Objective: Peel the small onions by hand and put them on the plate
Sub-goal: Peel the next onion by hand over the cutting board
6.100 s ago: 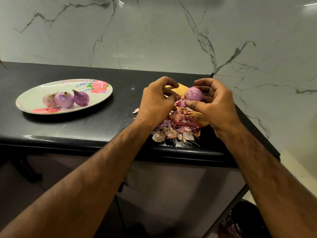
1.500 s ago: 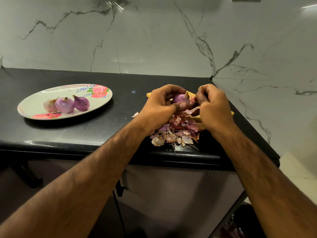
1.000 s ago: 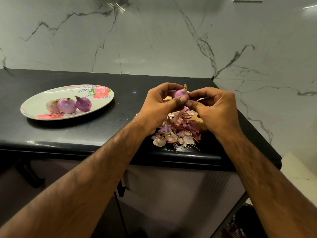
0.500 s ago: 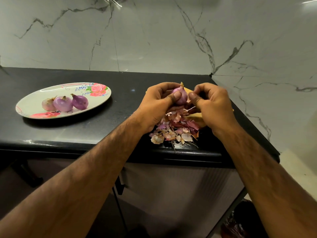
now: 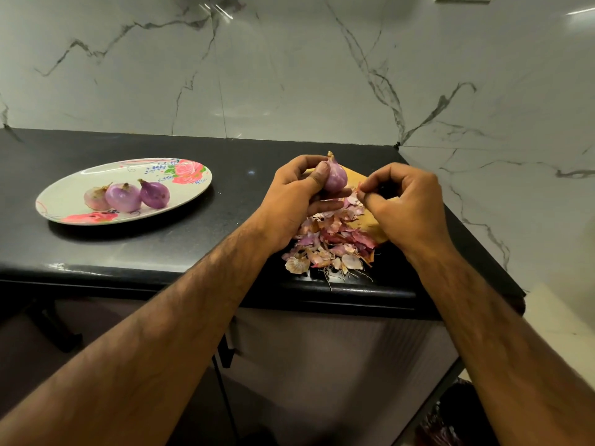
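1. The marble wall [image 5: 289, 75] is made of pale grey, polished slabs with dark, jagged veins. The slabs meet in a corner behind the bench's right end.
2. The bench [image 5: 231, 226] is glossy black stone with faint speckles and a rounded front edge. Below it is a pale, finely ribbed cabinet front [image 5: 322, 365].
3. The plate [image 5: 61, 196] is a shallow oval, cream with pink printed flowers. It lies on the left of the bench, well apart from both hands.
4. A heap of skins [image 5: 328, 239], papery flakes in pink, purple and tan with dry root threads, lies on a yellow sheet [image 5: 370, 225]. The heap is near the front edge, between the two wrists.
5. The left grip [image 5: 289, 201] is closed round an onion [image 5: 335, 177]. The thumb presses on the onion's near side and the fingers wrap behind and beneath it.
6. The right grip [image 5: 405, 207] has its fingers curled. Thumb and forefinger pinch a flake of skin [image 5: 358, 189] just beside the held onion.
7. Three onions [image 5: 124, 197] sit touching in a row on the plate. They are smooth and purple, and the leftmost is paler.
8. The held onion is small, teardrop-shaped and smooth lilac. It is upright with its dry tip up, above the heap.
9. The flake is thin and pinkish.
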